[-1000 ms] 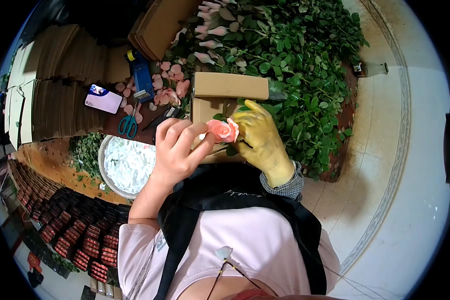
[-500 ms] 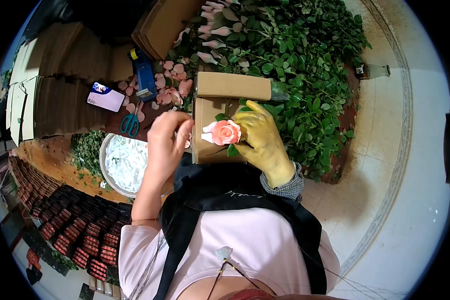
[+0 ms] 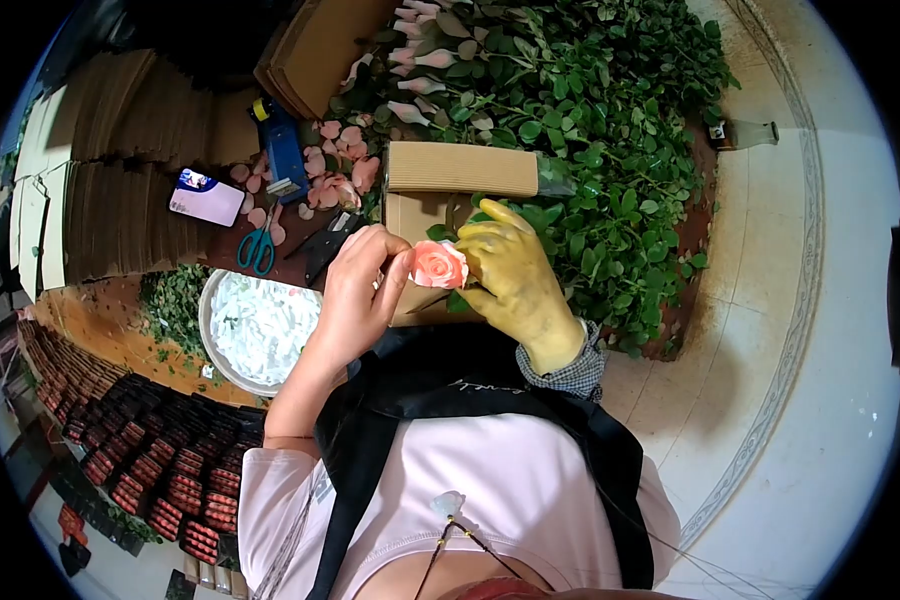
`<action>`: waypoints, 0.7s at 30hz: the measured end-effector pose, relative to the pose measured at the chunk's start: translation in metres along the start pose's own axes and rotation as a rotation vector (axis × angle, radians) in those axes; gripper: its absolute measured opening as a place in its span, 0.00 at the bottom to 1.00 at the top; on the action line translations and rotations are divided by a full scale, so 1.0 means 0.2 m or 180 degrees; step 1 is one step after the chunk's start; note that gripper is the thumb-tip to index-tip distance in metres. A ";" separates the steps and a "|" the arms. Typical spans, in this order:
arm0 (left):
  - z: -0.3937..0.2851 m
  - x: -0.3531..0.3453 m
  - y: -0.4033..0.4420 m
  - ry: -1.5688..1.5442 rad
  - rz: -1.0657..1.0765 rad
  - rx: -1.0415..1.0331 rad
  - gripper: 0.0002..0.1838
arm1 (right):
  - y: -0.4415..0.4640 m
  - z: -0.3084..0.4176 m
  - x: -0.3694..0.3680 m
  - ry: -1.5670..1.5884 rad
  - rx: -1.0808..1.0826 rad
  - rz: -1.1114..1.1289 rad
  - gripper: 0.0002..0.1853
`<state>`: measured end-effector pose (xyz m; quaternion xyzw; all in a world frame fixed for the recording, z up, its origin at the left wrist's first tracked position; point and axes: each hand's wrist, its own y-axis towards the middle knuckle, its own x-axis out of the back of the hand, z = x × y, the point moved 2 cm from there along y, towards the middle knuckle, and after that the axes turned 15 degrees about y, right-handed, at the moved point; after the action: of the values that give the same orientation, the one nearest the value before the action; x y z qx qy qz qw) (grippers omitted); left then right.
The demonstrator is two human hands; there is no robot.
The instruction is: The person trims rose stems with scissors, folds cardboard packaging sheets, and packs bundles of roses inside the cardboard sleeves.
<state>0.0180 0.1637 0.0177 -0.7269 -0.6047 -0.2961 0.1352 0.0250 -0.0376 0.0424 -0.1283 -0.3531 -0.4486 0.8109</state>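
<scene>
A coral-pink rose (image 3: 439, 265) faces up in the middle of the view. My right hand (image 3: 515, 285), in a yellow glove, is closed round the rose just below its bloom; the stem is mostly hidden. From the other side, my bare left hand (image 3: 362, 290) pinches the bloom's left edge with thumb and fingers, which cover the outer petals there. Beneath both hands lies a cardboard piece (image 3: 417, 212), with a folded corrugated cardboard (image 3: 462, 168) just beyond it.
Leafy rose stems (image 3: 610, 170) fill the upper right. Loose petals (image 3: 342, 160), teal scissors (image 3: 257, 250), a phone (image 3: 207, 196) and a blue tape dispenser (image 3: 282, 150) lie at the left. A round tub (image 3: 206, 325) holds white pieces. A glass bottle (image 3: 750, 135) is far right.
My left hand moved away from the rose to the left, then came back to its left edge. The rose, in my right hand, has shifted slightly left since half a second ago.
</scene>
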 end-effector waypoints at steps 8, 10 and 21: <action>0.10 0.05 -0.04 -0.2307 0.0163 0.0797 0.08 | 0.04 0.03 0.00 -0.0300 0.0073 0.0131 0.21; 0.14 0.13 -0.03 -0.1794 -0.0477 0.0985 0.10 | 0.02 0.00 0.00 -0.0312 0.0062 0.0106 0.21; 0.01 -0.08 0.03 0.0354 0.0001 -0.0596 0.35 | 0.04 -0.03 -0.01 -0.0210 0.0154 -0.0366 0.24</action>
<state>0.0232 0.1506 0.0079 -0.7189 -0.5659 -0.3911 0.1001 0.0339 -0.0343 0.0382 -0.1029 -0.3972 -0.4814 0.7745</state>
